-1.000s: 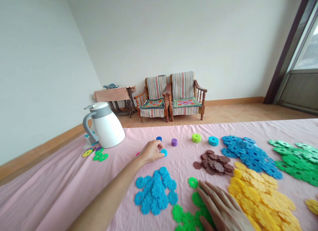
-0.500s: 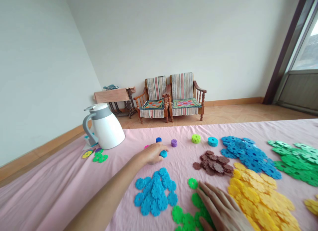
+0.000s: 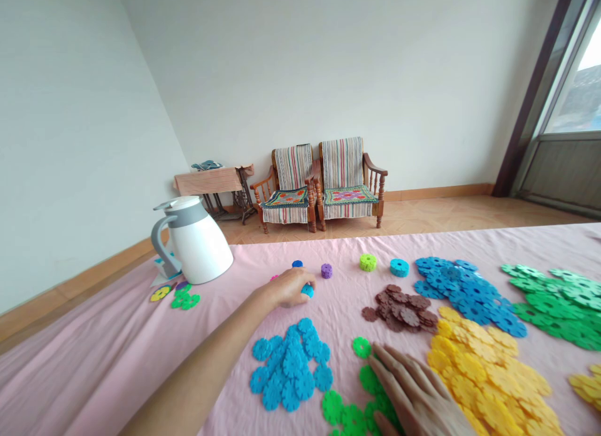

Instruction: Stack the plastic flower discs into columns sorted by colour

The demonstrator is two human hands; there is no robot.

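My left hand [image 3: 290, 287] reaches across the middle of the cloth, its fingers curled round a light blue notched plastic disc [image 3: 307, 291]; whether others sit under it I cannot tell. Behind that hand a dark blue disc stack [image 3: 297, 264] and a bit of a pink piece [image 3: 274, 278] peek out. My right hand [image 3: 413, 386] lies flat with stretched fingers over the bright green discs [image 3: 353, 418], hiding some of them. A single green disc [image 3: 361, 347] is by its fingertips. Between my arms spreads a pile of light blue discs [image 3: 291, 367].
Small stacks of purple [image 3: 327, 271], lime [image 3: 368, 263] and turquoise [image 3: 399, 268] discs stand farther back. Brown [image 3: 399, 308], yellow [image 3: 488, 367], blue [image 3: 469, 292] and green [image 3: 563, 304] piles fill the right. At the left stands a white jug [image 3: 201, 245] near a few loose discs [image 3: 185, 298].
The whole view has shifted slightly, so things appear a little farther left. Both hands keep nearly the same places on the cloth, the left still at the light blue disc.
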